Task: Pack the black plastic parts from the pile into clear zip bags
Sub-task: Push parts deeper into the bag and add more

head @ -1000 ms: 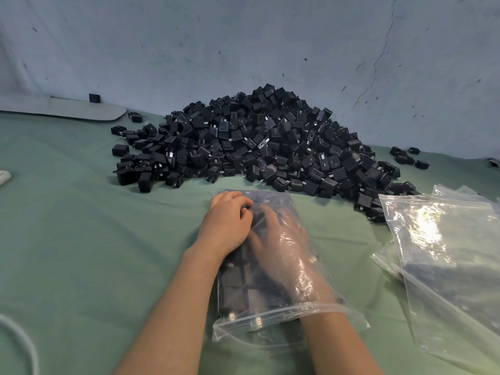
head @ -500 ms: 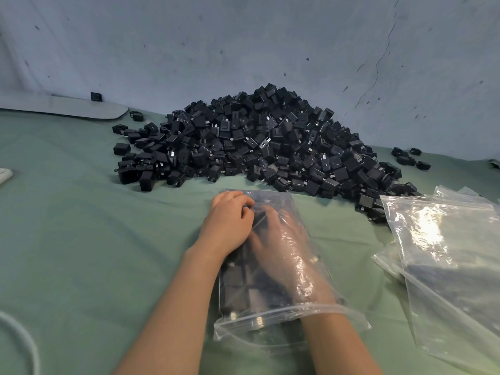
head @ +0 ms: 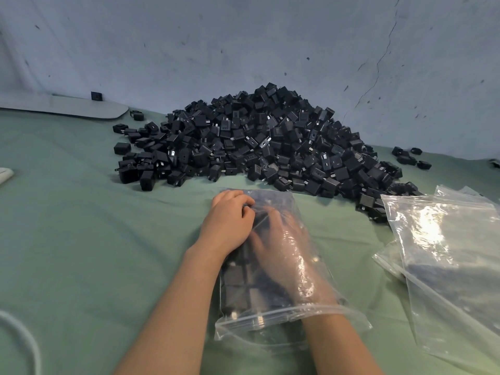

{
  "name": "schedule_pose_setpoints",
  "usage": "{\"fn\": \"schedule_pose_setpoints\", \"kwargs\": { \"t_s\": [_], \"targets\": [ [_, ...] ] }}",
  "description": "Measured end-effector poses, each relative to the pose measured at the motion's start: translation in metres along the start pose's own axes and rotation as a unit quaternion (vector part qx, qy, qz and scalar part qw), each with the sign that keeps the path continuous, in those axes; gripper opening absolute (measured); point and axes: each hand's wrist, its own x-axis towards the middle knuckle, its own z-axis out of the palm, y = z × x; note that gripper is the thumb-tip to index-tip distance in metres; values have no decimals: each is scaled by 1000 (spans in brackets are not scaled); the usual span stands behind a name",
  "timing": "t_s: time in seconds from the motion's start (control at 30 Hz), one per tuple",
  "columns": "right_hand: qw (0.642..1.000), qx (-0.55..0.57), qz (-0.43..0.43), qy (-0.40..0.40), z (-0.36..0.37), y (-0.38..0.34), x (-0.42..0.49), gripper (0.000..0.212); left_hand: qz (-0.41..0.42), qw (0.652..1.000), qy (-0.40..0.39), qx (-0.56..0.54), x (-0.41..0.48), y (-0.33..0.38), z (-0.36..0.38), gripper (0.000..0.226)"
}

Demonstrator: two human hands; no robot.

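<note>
A big pile of black plastic parts (head: 259, 142) lies on the green cloth against the wall. In front of it lies a clear zip bag (head: 311, 313) with black parts (head: 238, 288) packed inside. My right hand (head: 284, 247) is inside the bag up to the wrist, fingers spread flat over the parts. My left hand (head: 230, 223) rests on top of the bag's far left end from outside, its fingers curled and pressing the plastic down over the parts.
A stack of empty clear zip bags (head: 454, 255) lies at the right. A few stray parts (head: 408, 156) sit at the far right by the wall. A grey flat board (head: 67, 106) lies at the back left. A white cable (head: 24, 342) curves at the lower left.
Almost nothing differs. Both hands stay at the bag; the fingers shift only slightly.
</note>
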Motion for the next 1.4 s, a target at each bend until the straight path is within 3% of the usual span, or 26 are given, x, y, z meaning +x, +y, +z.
{"fn": "schedule_pose_setpoints", "kwargs": {
  "t_s": [0.2, 0.33, 0.53, 0.63, 0.67, 0.77, 0.83, 0.9, 0.97, 1.07, 1.2, 1.4],
  "targets": [
    [1000, -3, 1, -22, -4, -1, 3, 52, 5, 1000, -1, -3, 2, -3, 3, 33],
    [1000, 2, 1, -6, -9, -4, 2, 49, 18, 997, -65, -32, 5, 2, 9, 38],
    [993, -77, -19, -85, -25, -17, -31, 51, -11, 997, -74, -1, 3, 1, 13, 52],
    [993, -99, -68, 5, -38, -24, -79, 43, -2, 997, -78, 23, 1, 3, 14, 47],
    [990, -94, -102, -4, -48, -28, -96, 34, 3, 997, -77, 29, 1, 3, 13, 44],
    [969, -147, -158, -120, -84, -29, -125, 23, 13, 996, -78, 43, 1, 2, 11, 35],
    [956, 1, -197, -219, -116, -26, -119, 27, 18, 997, -67, 33, 1, 1, 11, 32],
    [936, 130, -162, -282, -144, -27, -100, 29, 19, 999, -30, -4, 2, 2, 10, 32],
    [963, 169, -118, -174, -151, -27, -64, 32, -9, 1000, 3, -29, 2, 2, 9, 38],
    [994, 92, -19, -54, -128, -26, -2, 19, -76, 996, 12, -33, 2, 1, 7, 54],
    [993, 3, 84, -84, -79, -9, 45, 18, -126, 990, -22, -68, 2, -3, 8, 64],
    [994, 32, 103, -13, -43, 2, 43, 13, -143, 984, -78, -74, 4, -5, 12, 64]
  ]
}}
